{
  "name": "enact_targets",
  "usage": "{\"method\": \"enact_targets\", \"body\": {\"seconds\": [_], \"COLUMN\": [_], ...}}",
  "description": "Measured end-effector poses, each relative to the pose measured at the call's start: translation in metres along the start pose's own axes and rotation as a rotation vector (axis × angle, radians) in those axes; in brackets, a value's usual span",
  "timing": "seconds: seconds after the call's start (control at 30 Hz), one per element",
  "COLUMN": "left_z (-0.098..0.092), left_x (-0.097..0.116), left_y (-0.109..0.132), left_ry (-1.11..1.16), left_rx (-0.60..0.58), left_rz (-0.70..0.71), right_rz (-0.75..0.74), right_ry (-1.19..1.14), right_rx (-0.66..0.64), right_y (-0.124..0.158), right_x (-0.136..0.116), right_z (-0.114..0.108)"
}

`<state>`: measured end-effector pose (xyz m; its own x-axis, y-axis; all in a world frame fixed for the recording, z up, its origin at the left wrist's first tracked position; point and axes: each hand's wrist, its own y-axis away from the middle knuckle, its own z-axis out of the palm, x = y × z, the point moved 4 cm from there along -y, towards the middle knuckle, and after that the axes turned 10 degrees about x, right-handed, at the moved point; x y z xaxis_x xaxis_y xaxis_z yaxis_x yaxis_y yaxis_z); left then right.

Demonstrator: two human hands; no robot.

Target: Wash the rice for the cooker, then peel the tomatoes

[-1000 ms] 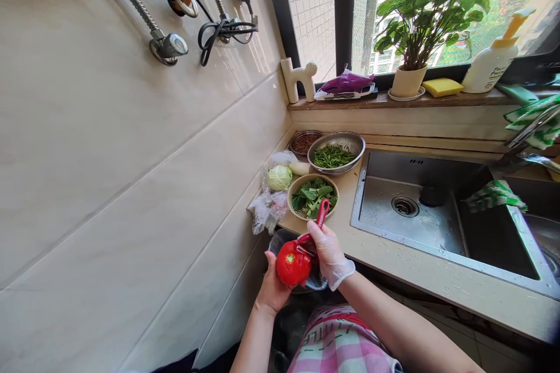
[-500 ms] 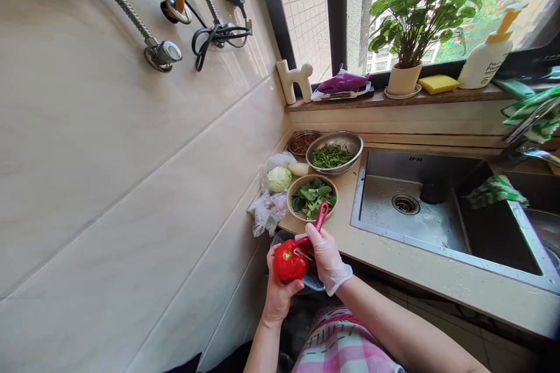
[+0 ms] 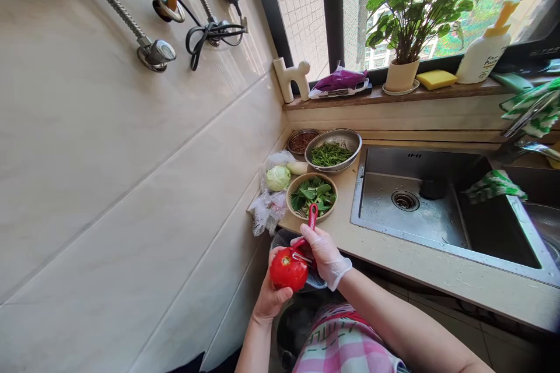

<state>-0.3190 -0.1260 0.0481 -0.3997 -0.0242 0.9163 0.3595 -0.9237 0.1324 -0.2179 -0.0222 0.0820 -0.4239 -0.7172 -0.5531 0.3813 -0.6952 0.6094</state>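
My left hand [image 3: 270, 297], bare, is wrapped round a large red tomato [image 3: 287, 271] from the left and below. Its stem scar faces up. In a clear glove, my right hand [image 3: 322, 253] grips a red-handled peeler [image 3: 312, 217], whose handle sticks up and away from me. The peeler's metal blade lies against the tomato's upper right side. Below both hands is a lined bin [image 3: 283, 238], mostly hidden by them. Just beyond the peeler, a beige basket [image 3: 290, 210] of leafy greens [image 3: 315, 193] stands on the counter.
A metal colander [image 3: 356, 151] of green vegetables and a bowl of brown food [image 3: 301, 141] stand at the back. A cabbage [image 3: 278, 178] and plastic bags [image 3: 262, 213] lie by the wall. To the right is a steel sink [image 3: 380, 204] with a green-white cloth [image 3: 496, 185] on its divider.
The peeler's handle has swung from leaning right to nearly upright. The tomato and my left hand have shifted slightly left and down, and the tomato is turned a little.
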Motion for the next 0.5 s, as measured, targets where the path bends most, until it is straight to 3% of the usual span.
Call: {"method": "enact_targets", "body": {"seconds": [0.27,0.33,0.5], "left_z": [0.001,-0.001,0.000], "left_x": [0.012,0.011,-0.004], "left_y": [-0.005,-0.006,0.000], "left_ry": [0.011,0.026,-0.036], "left_rx": [-0.201,-0.148,0.187], "left_rz": [-0.152,-0.158,0.015], "right_rz": [0.062,0.007,-0.156], "right_ry": [0.004,-0.043,-0.103], "right_rx": [-0.057,-0.013,0.084], "right_y": [0.000,-0.003,-0.006], "right_x": [0.004,0.001,-0.005], "right_z": [0.000,-0.002,-0.009]}}
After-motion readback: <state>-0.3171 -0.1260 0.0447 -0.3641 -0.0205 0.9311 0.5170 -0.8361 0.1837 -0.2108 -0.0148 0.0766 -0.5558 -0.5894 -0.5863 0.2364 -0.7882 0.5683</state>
